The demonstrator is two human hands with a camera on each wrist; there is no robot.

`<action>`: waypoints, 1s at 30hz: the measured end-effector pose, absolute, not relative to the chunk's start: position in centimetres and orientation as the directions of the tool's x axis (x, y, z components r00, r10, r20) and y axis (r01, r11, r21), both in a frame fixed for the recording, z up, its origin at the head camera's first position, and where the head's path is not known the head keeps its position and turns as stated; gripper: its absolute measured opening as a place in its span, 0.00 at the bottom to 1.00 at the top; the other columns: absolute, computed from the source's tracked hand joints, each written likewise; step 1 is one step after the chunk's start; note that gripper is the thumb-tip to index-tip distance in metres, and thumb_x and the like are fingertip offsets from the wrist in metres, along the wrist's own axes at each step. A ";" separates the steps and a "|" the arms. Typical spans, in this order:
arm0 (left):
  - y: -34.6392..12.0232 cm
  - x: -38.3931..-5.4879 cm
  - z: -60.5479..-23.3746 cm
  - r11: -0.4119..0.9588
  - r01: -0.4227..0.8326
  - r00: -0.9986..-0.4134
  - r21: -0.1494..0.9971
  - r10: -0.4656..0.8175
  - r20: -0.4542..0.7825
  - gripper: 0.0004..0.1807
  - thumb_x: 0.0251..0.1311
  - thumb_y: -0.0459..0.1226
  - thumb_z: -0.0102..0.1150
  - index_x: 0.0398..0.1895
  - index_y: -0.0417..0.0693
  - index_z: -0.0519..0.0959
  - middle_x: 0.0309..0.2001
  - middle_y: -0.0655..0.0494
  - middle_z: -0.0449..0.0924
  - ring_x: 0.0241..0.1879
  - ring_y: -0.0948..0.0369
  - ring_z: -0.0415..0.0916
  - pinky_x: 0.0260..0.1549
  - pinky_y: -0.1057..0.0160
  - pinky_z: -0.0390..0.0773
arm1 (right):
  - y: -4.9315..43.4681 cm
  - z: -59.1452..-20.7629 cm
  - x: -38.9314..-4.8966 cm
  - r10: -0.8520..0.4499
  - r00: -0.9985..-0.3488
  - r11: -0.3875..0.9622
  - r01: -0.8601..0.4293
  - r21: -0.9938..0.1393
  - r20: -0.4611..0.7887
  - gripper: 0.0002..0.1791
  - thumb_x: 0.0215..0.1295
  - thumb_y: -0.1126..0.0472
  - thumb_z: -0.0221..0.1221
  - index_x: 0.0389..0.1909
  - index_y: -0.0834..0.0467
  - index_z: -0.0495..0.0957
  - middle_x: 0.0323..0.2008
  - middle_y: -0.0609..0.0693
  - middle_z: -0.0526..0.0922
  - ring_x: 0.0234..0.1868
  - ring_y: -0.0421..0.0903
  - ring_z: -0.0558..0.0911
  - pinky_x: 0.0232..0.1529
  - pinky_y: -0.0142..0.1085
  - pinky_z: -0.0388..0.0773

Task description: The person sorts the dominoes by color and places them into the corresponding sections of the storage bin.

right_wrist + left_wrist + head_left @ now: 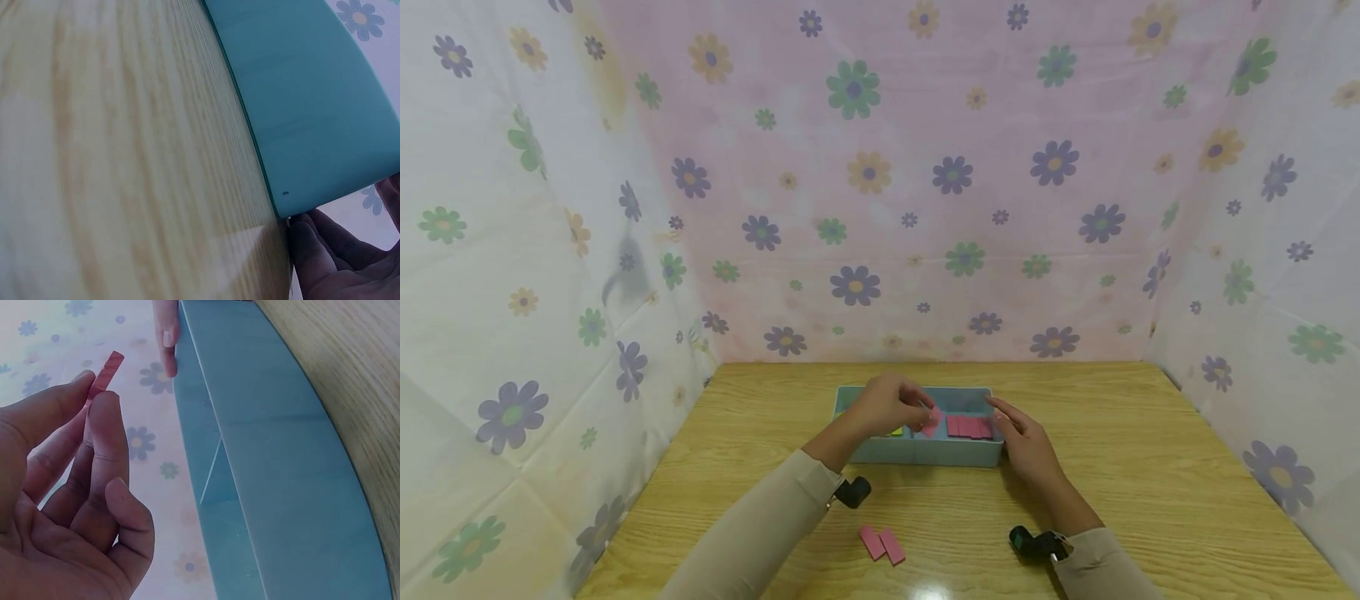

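A pale blue box (917, 452) with compartments stands on the table. Over its middle, my left hand (887, 407) pinches a small pink tile (107, 374) between thumb and fingertips; the left wrist view shows it edge-on, raised above the rim. My right hand (1028, 446) grips the box's right end, with fingertips at the rim and others at the lower corner (306, 234). Several pink tiles (970, 427) lie in a row in the right compartment. Part of a yellow-green piece (897, 432) shows under the left hand, which hides much of the left compartment.
Two pink tiles (882, 544), one partly against the other, lie on the wooden table (760, 517) in front of the box. Flower-patterned cloth (917, 208) encloses the back and both sides. A black wrist camera (853, 492) sits on each wrist.
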State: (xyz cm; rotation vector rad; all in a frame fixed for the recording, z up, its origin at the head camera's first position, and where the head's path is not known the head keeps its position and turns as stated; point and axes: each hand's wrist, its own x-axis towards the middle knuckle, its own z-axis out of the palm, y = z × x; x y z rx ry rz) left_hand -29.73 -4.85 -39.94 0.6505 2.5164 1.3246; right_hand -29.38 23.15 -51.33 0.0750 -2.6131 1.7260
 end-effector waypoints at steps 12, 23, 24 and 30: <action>-3.7 -31.0 -39.6 0.507 0.159 -0.912 0.847 0.403 -0.071 0.09 0.62 0.48 0.73 0.41 0.56 0.90 0.33 0.61 0.90 0.36 0.59 0.89 0.49 0.51 0.85 | 23.0 -51.2 -29.1 -0.025 -0.997 0.382 -0.074 -0.921 0.069 0.26 0.82 0.41 0.48 0.75 0.40 0.70 0.38 0.59 0.72 0.23 0.41 0.64 0.31 0.36 0.68; -2.8 -32.2 -39.2 0.495 0.051 -0.935 0.867 0.328 -0.132 0.08 0.62 0.42 0.74 0.41 0.49 0.89 0.34 0.56 0.90 0.36 0.55 0.90 0.46 0.54 0.87 | 22.9 -51.1 -29.0 -0.010 -0.998 0.368 -0.059 -0.928 0.060 0.24 0.82 0.43 0.48 0.74 0.39 0.71 0.24 0.50 0.66 0.22 0.43 0.64 0.27 0.35 0.67; -2.7 -32.3 -39.1 0.503 0.048 -0.937 0.863 0.323 -0.137 0.08 0.62 0.41 0.73 0.40 0.49 0.89 0.33 0.56 0.90 0.36 0.55 0.90 0.45 0.55 0.88 | 23.0 -51.1 -28.9 -0.013 -0.998 0.372 -0.064 -0.926 0.064 0.24 0.82 0.43 0.48 0.74 0.39 0.71 0.27 0.49 0.70 0.24 0.42 0.66 0.29 0.34 0.68; -2.1 -32.9 -39.3 0.533 0.033 -0.945 0.846 0.292 -0.147 0.06 0.63 0.41 0.73 0.35 0.49 0.90 0.30 0.54 0.90 0.35 0.55 0.90 0.46 0.51 0.88 | 23.0 -50.9 -28.8 -0.030 -0.997 0.395 -0.084 -0.915 0.078 0.26 0.82 0.41 0.47 0.76 0.40 0.69 0.49 0.57 0.78 0.33 0.44 0.71 0.36 0.35 0.70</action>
